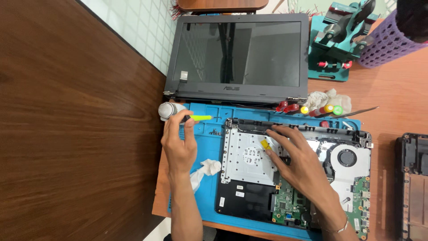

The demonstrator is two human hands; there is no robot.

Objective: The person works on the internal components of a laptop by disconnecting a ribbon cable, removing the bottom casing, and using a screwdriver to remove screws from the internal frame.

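An opened laptop base (249, 160) lies on a blue work mat (205, 147), with its metal plate, green circuit board (290, 207) and fan (347, 157) exposed. My left hand (179, 143) grips a green-handled screwdriver (200, 118), its tip pointing right over the mat near the base's top left corner. My right hand (299, 160) rests flat on the base, fingers spread beside a small yellow piece (265, 144). The detached laptop screen (238, 56) lies beyond the mat.
A crumpled white tissue (206, 169) lies on the mat by my left wrist. Several screwdrivers (312, 109) and a rag line the mat's far edge. A teal fixture (341, 40), a purple mesh holder (383, 42) and another black case (412, 178) stand to the right.
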